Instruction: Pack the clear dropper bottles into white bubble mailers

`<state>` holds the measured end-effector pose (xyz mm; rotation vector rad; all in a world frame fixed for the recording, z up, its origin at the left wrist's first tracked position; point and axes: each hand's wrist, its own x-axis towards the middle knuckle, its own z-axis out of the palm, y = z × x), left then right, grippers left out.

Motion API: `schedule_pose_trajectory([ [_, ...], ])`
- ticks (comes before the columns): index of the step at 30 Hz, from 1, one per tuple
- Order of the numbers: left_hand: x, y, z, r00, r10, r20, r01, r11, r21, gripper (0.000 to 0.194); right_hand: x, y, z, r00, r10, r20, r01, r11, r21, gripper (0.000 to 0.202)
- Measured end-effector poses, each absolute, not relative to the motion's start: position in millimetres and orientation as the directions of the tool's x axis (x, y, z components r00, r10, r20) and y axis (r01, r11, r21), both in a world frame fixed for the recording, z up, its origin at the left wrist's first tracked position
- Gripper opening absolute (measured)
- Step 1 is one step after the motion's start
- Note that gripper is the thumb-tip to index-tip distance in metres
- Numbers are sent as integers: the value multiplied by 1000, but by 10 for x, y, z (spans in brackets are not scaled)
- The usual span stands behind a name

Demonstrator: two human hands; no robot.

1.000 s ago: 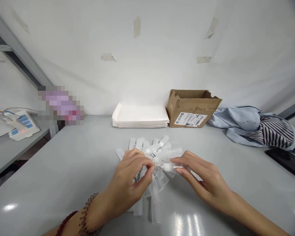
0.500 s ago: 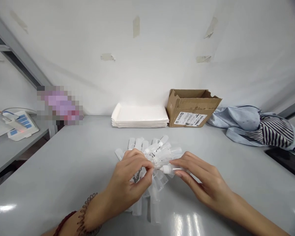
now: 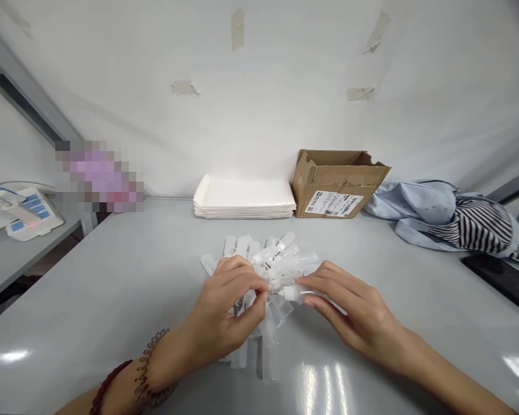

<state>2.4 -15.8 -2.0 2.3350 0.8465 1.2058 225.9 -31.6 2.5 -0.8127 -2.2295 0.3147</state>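
Note:
My right hand (image 3: pixel 350 314) holds a small translucent dropper bottle (image 3: pixel 300 293) on its side between thumb and fingers. The bottle's white pointed top faces left, toward my left hand (image 3: pixel 229 305). Thumb and forefinger of that left hand are pinched together just off the tip; what sits between them is too small and hidden to make out. Under and around both hands lies a loose pile of similar translucent bottles (image 3: pixel 270 357), some partly covered by my left hand.
On the grey table (image 3: pixel 125 276), a stack of white padded envelopes (image 3: pixel 246 199) stands against the wall beside an open cardboard box (image 3: pixel 341 187). Rightward lie a light blue and striped cloth bag (image 3: pixel 419 216) and a black phone-like object (image 3: pixel 501 282). A white and blue device (image 3: pixel 32 213) sits far left.
The view has tilted slightly, so everything sits a bit higher. Both hands keep nearly the same pose, with the bottle's tip still facing the left fingertips.

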Motion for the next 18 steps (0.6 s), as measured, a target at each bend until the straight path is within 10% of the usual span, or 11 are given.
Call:
schedule_pose_trajectory([
  [18,14,-156,-49,493,631,599,343,-774,532,17,2238,-318,3,-534,628,566,454,778,-435,21],
])
